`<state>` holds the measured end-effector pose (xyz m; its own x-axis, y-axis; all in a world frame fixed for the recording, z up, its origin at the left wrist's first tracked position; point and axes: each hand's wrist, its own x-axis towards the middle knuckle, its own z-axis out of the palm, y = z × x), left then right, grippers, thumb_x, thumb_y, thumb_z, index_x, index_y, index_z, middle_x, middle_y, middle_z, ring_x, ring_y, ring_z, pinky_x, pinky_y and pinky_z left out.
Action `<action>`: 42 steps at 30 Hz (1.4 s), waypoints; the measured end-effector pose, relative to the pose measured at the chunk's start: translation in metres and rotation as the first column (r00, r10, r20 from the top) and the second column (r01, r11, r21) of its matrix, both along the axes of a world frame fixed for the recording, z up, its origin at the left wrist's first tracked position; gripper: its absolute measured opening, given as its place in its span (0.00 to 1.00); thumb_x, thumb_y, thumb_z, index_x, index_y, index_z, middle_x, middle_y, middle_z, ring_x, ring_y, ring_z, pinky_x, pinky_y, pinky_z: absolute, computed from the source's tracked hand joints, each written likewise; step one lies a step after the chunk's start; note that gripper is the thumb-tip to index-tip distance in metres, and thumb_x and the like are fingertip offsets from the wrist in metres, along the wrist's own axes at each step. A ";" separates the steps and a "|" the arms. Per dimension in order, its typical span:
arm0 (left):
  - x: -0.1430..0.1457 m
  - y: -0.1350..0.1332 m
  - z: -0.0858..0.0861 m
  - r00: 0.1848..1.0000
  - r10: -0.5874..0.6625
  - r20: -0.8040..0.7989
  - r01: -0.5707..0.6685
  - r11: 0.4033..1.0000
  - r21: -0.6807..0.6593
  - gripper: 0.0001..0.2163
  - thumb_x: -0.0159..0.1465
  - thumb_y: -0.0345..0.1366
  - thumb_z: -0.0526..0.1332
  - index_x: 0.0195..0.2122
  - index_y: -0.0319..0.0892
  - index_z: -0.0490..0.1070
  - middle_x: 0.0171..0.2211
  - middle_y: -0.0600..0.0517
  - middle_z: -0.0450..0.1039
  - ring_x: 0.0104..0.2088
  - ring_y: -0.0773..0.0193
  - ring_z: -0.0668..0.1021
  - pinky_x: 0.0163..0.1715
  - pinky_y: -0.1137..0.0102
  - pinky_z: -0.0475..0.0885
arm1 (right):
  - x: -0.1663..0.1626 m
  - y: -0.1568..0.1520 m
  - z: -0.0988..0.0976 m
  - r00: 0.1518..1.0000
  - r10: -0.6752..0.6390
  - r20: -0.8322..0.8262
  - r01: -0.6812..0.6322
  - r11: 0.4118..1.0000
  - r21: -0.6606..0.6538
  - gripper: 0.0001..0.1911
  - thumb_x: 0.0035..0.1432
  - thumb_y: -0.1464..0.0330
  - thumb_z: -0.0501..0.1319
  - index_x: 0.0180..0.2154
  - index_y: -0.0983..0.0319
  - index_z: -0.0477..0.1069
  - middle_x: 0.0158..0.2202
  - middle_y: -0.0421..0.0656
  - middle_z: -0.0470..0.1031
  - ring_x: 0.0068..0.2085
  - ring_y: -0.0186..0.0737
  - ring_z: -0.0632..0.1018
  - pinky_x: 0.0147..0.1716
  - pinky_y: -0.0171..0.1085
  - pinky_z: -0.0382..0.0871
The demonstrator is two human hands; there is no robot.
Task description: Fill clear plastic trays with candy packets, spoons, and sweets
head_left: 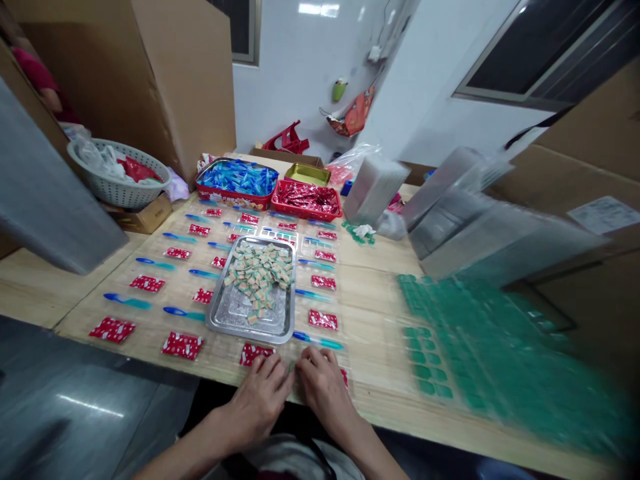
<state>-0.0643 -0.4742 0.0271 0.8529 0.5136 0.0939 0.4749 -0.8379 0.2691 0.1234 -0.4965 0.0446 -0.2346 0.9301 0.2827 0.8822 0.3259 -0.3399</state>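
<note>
At the front edge of the table, my left hand (265, 392) and my right hand (324, 385) are close together, fingers curled inward. A tiny greenish thing shows between their fingertips, too small to name. Just beyond lies a steel tray (227, 320) heaped with small striped beige-and-green squares (263, 270). A red patterned packet (256, 353) lies by my left fingertips; another is partly hidden behind my right hand. Above my right hand rests a slim blue plastic tool (318, 341). Similar tools and packets lie in rows on clear plastic trays.
Behind the rows stand a tin of blue pieces (233, 200) and a red tray of shiny red packets (306, 211). Stacked clear plastic (375, 190) and blurred green-dotted sheets (480, 353) fill the right. A grey basket (120, 193) and cardboard (185, 80) stand left, with a person partly visible.
</note>
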 end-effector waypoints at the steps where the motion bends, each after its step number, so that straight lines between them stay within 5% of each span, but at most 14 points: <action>1: 0.000 0.000 0.000 1.000 0.003 0.001 -0.003 1.000 0.000 0.25 0.63 0.32 0.50 0.62 0.38 0.50 0.57 0.39 0.63 0.60 0.48 0.60 0.57 0.51 0.56 | 0.001 0.000 0.000 1.000 -0.011 -0.020 0.011 1.000 -0.024 0.11 0.58 0.80 0.53 0.29 0.62 0.68 0.32 0.44 0.69 0.34 0.40 0.65 0.35 0.38 0.57; 9: 0.010 0.004 0.007 0.999 0.031 -0.014 -0.031 0.999 -0.024 0.26 0.61 0.32 0.52 0.61 0.35 0.52 0.54 0.38 0.64 0.59 0.45 0.60 0.56 0.50 0.55 | 0.003 0.001 -0.002 1.000 0.005 0.017 -0.004 0.997 -0.081 0.13 0.57 0.81 0.52 0.28 0.63 0.70 0.34 0.47 0.69 0.35 0.42 0.66 0.36 0.39 0.60; 19: 0.002 0.010 0.023 0.996 0.038 0.082 -0.032 0.997 -0.071 0.21 0.57 0.30 0.57 0.53 0.41 0.62 0.49 0.42 0.65 0.54 0.47 0.63 0.54 0.50 0.58 | 0.012 0.009 0.020 0.996 0.081 -0.031 -0.085 0.989 -0.123 0.07 0.59 0.76 0.57 0.30 0.61 0.69 0.30 0.41 0.72 0.33 0.39 0.70 0.40 0.40 0.58; 28: 0.008 0.012 0.032 0.981 0.098 0.167 -0.085 0.993 -0.082 0.16 0.57 0.31 0.59 0.47 0.41 0.66 0.45 0.44 0.68 0.51 0.51 0.65 0.50 0.55 0.62 | 0.012 0.014 0.013 0.996 0.068 -0.054 -0.076 0.985 -0.156 0.05 0.55 0.76 0.60 0.30 0.60 0.70 0.31 0.41 0.73 0.35 0.40 0.72 0.39 0.40 0.57; 31: 0.000 0.033 0.043 0.933 0.267 0.241 -0.252 0.963 -0.091 0.05 0.61 0.30 0.54 0.36 0.41 0.69 0.36 0.48 0.70 0.43 0.56 0.69 0.45 0.60 0.63 | 0.013 0.024 0.018 0.990 0.059 -0.129 -0.081 0.981 -0.177 0.05 0.58 0.74 0.58 0.31 0.60 0.70 0.32 0.41 0.73 0.35 0.40 0.72 0.40 0.40 0.58; 35: -0.013 0.073 0.050 0.820 0.550 0.159 -0.540 0.835 -0.108 0.08 0.63 0.31 0.52 0.33 0.41 0.71 0.35 0.48 0.71 0.41 0.56 0.69 0.43 0.60 0.63 | 0.006 0.057 0.024 0.977 0.064 -0.201 -0.091 0.987 -0.129 0.07 0.61 0.72 0.55 0.33 0.60 0.70 0.34 0.43 0.74 0.37 0.40 0.73 0.40 0.40 0.59; 42: -0.007 0.103 0.041 0.781 0.624 -0.019 -0.618 0.770 -0.158 0.09 0.60 0.32 0.55 0.38 0.42 0.73 0.40 0.47 0.72 0.46 0.51 0.70 0.45 0.58 0.61 | -0.026 0.123 0.023 0.994 -0.099 0.045 0.103 0.991 -0.087 0.09 0.62 0.69 0.54 0.34 0.62 0.72 0.38 0.48 0.74 0.41 0.45 0.73 0.42 0.43 0.55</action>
